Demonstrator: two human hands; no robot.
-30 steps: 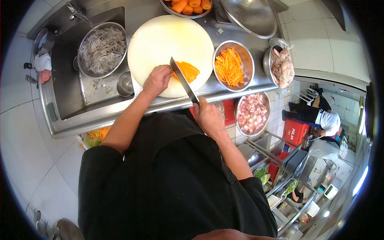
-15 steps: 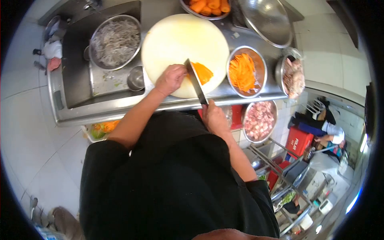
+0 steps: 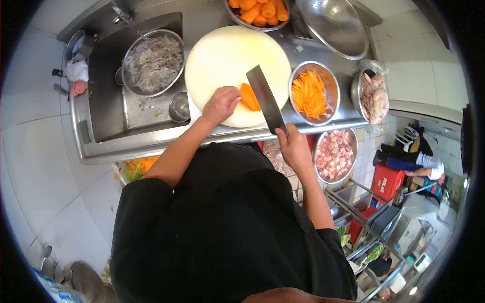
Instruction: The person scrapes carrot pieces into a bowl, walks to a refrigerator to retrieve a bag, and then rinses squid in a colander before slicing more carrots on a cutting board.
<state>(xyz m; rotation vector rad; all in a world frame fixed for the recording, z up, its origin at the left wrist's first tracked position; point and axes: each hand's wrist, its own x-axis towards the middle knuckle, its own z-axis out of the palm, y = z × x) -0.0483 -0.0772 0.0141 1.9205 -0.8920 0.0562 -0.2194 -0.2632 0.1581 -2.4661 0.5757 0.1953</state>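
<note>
A round white cutting board (image 3: 235,48) lies on the steel counter. On it is a small pile of orange carrot slices (image 3: 249,97). My left hand (image 3: 222,104) is at the left side of the slices, fingers bent together; whether it holds a piece is too small to tell. My right hand (image 3: 294,148) grips the handle of a cleaver (image 3: 265,98), whose broad blade lies flat to view over the board, right of the slices. Beside the board, a steel bowl (image 3: 331,86) contains carrot strips (image 3: 308,94).
Whole peeled carrots (image 3: 258,11) fill a bowl behind the board. At left, a sink (image 3: 103,116) holds a colander of pale shreds (image 3: 154,63). Meat bowls (image 3: 334,155) stand at right and below the counter. A seated person (image 3: 429,166) is far right.
The cleaver has moved right, away from the left hand, and its broad face now shows. The carrot pile looks smaller. The whole view has shifted slightly.
</note>
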